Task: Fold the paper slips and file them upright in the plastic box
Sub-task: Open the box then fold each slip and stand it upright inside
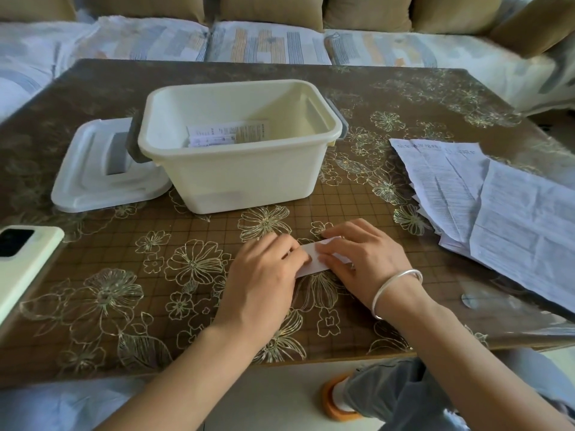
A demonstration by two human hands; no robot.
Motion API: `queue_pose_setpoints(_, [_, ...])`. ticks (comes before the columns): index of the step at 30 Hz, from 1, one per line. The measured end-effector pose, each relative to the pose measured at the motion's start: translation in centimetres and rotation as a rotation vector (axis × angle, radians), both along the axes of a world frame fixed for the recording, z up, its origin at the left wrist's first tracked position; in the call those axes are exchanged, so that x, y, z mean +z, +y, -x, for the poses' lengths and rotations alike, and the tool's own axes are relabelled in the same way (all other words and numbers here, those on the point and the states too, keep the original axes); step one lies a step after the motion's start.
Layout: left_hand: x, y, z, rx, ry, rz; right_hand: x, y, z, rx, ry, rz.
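A small white paper slip (312,259) lies folded on the table near its front edge, mostly covered by my hands. My left hand (264,272) presses on its left end with fingers laid over it. My right hand (361,259), with a silver bangle at the wrist, presses flat fingers on the slip's right part. Behind them stands the cream plastic box (242,175), open, with a few folded slips (228,133) standing upright inside against its far side. A pile of unfolded printed paper slips (485,206) lies at the right.
The box's white lid (93,178) lies left of the box. A pale green phone (21,262) rests at the table's left edge. The table (124,275) has a brown floral cover. A sofa with cushions runs behind. My knee and an orange-soled shoe show below the front edge.
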State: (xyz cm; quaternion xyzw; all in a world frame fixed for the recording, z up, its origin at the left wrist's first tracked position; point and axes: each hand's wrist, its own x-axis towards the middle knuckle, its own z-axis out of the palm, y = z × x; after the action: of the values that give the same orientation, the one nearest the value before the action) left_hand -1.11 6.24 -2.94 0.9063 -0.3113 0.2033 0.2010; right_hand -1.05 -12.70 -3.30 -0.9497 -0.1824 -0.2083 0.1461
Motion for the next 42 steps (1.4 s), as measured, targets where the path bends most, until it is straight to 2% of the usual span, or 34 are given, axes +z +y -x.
queue_pose_setpoints(5, [0.3, 0.8, 0.1, -0.041, -0.005, -0.024, -0.1, 0.0, 1.1, 0.014, 0.121, 0.031])
queue_pose_setpoints(11, [0.7, 0.4, -0.9, -0.192, -0.267, -0.211, 0.4, -0.1, 1.7, -0.002, 0.185, 0.018])
queue_pose_setpoints(14, [0.7, 0.8, -1.3, -0.211, -0.296, -0.225, 0.5, -0.2, 2.1, 0.002, 0.175, 0.033])
queue_pose_setpoints(23, [1.0, 2.8, -0.6, -0.212, -0.097, -0.041, 1.0, 0.2, 4.0, 0.066, 0.003, -0.022])
queue_pose_setpoints(29, [0.1, 4.6, 0.8, -0.246, 0.077, 0.005, 0.6, 1.2, 5.3, 0.195, 0.019, -0.049])
queue_pose_setpoints(37, [0.1, 5.2, 1.6, -0.209, 0.202, 0.084, 0.6, 3.2, 3.6, -0.077, 0.095, -0.329])
queue_pose_setpoints(42, [0.3, 5.2, 1.9, -0.165, 0.233, 0.112, 0.1, 3.5, 3.0, -0.14, 0.111, -0.226])
